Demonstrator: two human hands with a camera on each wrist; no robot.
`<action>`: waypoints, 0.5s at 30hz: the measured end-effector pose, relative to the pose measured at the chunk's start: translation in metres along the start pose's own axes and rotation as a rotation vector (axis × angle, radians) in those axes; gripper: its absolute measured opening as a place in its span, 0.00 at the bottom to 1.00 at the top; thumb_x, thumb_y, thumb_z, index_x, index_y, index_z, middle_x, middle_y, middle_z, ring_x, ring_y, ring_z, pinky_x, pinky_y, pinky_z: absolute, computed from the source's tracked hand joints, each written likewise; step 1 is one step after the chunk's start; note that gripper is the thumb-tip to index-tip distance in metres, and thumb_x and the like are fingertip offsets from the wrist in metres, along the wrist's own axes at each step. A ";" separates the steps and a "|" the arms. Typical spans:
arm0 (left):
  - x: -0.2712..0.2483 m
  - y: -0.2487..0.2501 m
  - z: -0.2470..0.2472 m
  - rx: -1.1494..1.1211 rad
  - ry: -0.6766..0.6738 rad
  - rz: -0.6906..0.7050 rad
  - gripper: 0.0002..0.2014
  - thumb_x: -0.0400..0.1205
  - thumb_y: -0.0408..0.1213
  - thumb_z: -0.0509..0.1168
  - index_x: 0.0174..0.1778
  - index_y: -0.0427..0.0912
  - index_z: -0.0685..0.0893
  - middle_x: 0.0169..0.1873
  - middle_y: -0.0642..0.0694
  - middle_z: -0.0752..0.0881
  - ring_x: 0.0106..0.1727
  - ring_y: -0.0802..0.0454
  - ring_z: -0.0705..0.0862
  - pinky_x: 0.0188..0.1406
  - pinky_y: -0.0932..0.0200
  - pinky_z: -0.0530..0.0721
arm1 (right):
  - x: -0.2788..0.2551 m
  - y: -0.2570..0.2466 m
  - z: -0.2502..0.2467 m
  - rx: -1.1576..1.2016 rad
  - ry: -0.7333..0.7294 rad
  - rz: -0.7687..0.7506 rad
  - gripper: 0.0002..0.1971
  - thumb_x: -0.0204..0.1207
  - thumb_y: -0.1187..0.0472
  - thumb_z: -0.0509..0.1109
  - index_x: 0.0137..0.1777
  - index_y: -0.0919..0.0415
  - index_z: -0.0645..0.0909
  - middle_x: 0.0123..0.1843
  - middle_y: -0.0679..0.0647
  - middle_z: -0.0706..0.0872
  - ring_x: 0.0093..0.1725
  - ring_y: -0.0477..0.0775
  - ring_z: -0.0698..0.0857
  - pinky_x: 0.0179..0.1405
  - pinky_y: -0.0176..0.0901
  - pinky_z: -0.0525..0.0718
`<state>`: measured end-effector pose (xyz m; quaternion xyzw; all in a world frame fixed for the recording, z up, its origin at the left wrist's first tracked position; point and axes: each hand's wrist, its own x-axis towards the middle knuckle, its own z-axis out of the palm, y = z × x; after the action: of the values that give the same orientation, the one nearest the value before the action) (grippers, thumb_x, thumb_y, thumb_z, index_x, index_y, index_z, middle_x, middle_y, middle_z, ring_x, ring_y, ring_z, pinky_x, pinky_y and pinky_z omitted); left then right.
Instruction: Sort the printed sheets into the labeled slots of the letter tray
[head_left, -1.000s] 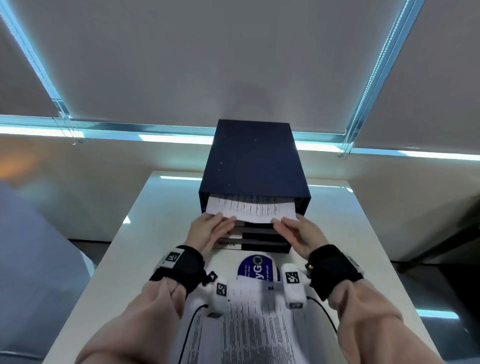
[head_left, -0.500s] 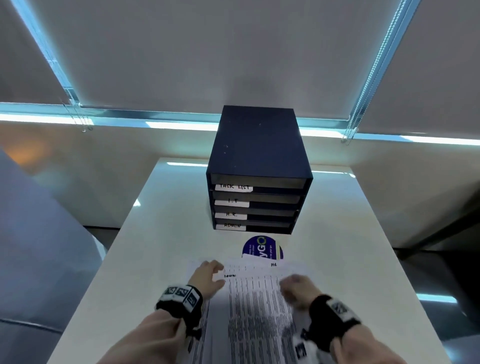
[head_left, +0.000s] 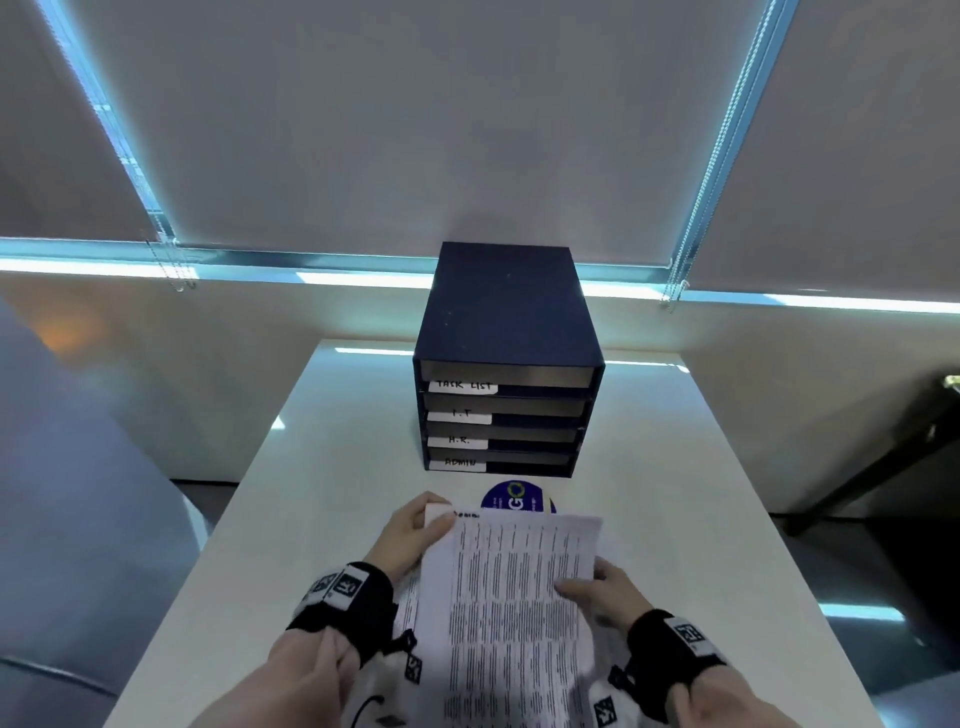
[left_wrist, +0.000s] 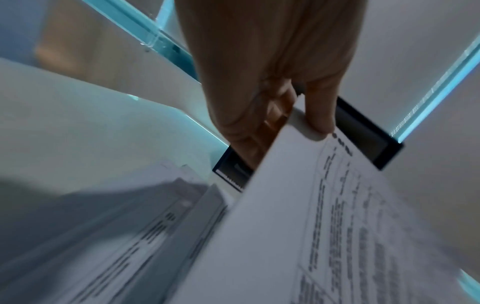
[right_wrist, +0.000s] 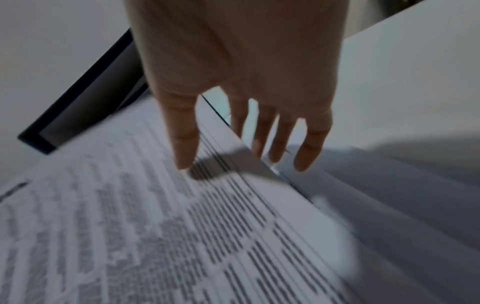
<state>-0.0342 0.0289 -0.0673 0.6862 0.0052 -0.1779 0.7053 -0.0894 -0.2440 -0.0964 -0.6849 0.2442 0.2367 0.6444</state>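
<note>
A dark blue letter tray (head_left: 506, 306) stands at the table's far middle, its slots labeled TASK LIST (head_left: 463, 386), I.T, H.R. and ADMIN from top to bottom. Near me, a printed sheet (head_left: 511, 587) is raised off the stack of sheets (left_wrist: 145, 230). My left hand (head_left: 431, 519) pinches its top left corner, thumb on top (left_wrist: 318, 121) and fingers beneath. My right hand (head_left: 582, 582) holds its right edge, the thumb (right_wrist: 183, 156) on the print and the fingers under the edge. The sheet hides most of the stack.
A round blue sticker (head_left: 519, 500) lies on the white table (head_left: 322, 467) between the tray and the sheets. A grey chair (head_left: 78, 519) is at the left, and a dark furniture edge (head_left: 883, 467) beyond the table at the right.
A second ago both hands were at the tray's top slot with a sheet. They have drawn back to the stack and lifted its top sheet.
</note>
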 end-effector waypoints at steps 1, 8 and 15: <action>0.000 0.006 0.000 -0.120 0.017 -0.004 0.04 0.82 0.33 0.66 0.47 0.37 0.79 0.38 0.36 0.85 0.34 0.48 0.85 0.31 0.60 0.84 | -0.006 -0.004 0.003 0.039 -0.075 -0.010 0.23 0.72 0.72 0.74 0.67 0.72 0.76 0.47 0.55 0.88 0.48 0.53 0.87 0.42 0.31 0.85; 0.009 0.032 -0.008 -0.321 0.169 -0.076 0.14 0.88 0.33 0.52 0.58 0.32 0.82 0.50 0.33 0.87 0.45 0.44 0.88 0.53 0.50 0.84 | -0.010 0.004 0.005 0.249 -0.263 -0.001 0.33 0.75 0.66 0.74 0.77 0.68 0.64 0.78 0.64 0.71 0.75 0.61 0.75 0.81 0.56 0.64; 0.015 0.025 -0.010 -0.352 0.196 -0.115 0.14 0.89 0.34 0.51 0.56 0.31 0.80 0.48 0.34 0.87 0.46 0.42 0.86 0.48 0.51 0.85 | -0.012 0.004 0.004 0.274 -0.252 -0.018 0.40 0.70 0.66 0.77 0.79 0.73 0.60 0.77 0.63 0.73 0.76 0.59 0.73 0.81 0.57 0.63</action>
<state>-0.0114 0.0346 -0.0476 0.5650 0.1439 -0.1465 0.7991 -0.1013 -0.2400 -0.0921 -0.5578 0.1855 0.2795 0.7592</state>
